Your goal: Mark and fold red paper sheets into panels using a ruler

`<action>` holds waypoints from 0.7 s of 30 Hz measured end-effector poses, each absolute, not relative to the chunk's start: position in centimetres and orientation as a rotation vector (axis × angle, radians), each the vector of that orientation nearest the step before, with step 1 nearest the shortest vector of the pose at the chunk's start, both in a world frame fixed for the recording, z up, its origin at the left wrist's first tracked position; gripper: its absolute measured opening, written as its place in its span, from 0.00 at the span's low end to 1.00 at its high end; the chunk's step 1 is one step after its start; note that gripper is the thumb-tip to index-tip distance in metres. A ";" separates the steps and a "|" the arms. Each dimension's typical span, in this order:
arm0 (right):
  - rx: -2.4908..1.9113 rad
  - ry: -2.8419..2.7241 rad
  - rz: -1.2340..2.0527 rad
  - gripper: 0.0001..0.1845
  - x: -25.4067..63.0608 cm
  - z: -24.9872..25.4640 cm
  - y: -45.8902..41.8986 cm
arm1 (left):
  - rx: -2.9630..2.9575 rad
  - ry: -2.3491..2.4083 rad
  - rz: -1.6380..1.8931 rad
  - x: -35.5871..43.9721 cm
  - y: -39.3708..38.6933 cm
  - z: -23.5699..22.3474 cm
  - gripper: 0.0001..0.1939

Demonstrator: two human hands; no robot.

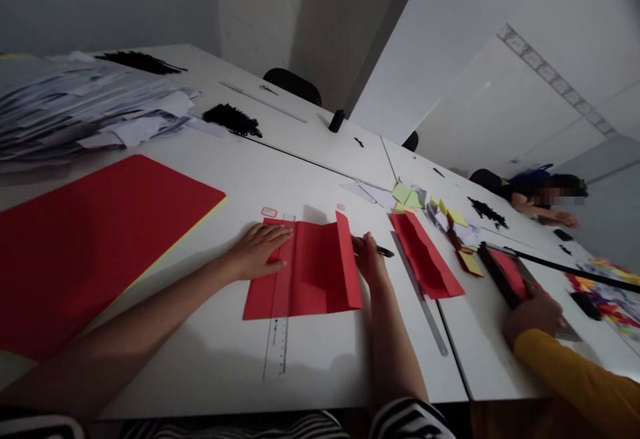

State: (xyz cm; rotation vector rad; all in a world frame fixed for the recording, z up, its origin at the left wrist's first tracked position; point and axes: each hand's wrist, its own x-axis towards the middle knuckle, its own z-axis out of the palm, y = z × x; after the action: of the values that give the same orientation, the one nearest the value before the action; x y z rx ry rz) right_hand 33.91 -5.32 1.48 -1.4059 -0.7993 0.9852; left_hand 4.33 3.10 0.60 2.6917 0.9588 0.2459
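A folded sheet of red paper [317,266] lies before me on the white table, its right-hand flap standing up. Across its left part runs a clear ruler [276,352], the lower end sticking out past the paper. My left hand [259,251] lies spread on the paper and the ruler, pressing them down. Beside the raised flap, my right hand [371,262] is closed around a dark pen [383,250]. The flap hides part of its fingers. Another folded red paper [425,259] lies to the right, next to a metal ruler [440,342].
A large red sheet [100,246] and a tall paper stack [90,116] occupy the left. Black cord bundles [233,120] lie farther back. At right, a co-worker's hand [535,312] rests on a paper cutter [505,276]. Paper scraps [407,194] lie between. Another person [545,192] sits far right.
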 end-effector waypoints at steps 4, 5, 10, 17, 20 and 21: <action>-1.333 -0.706 1.022 0.20 34.8 1.3 -5.7 | 2.704 0.945 0.286 4.3 3.1 0.2 0.32; -1.369 -0.706 0.999 0.21 35.0 1.4 -5.9 | 2.713 0.941 0.295 4.3 3.1 0.2 0.32; -1.528 -0.789 0.977 0.24 34.9 2.2 -6.5 | 2.770 0.928 0.293 4.7 2.8 0.4 0.29; -1.624 -0.844 0.897 0.25 34.9 2.8 -6.6 | 2.789 0.933 0.295 5.4 2.5 0.2 0.27; -1.631 -0.845 0.882 0.24 35.1 2.5 -6.6 | 2.780 0.931 0.293 5.4 2.6 0.1 0.27; -1.633 -0.846 0.875 0.24 35.1 2.5 -6.6 | 2.773 0.931 0.294 5.3 2.6 0.1 0.27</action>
State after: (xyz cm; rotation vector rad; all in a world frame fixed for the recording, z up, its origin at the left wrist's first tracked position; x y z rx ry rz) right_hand 35.13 -6.59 2.46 -1.6333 -0.8458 0.8752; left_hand 5.35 2.65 0.12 2.7734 0.9311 0.2944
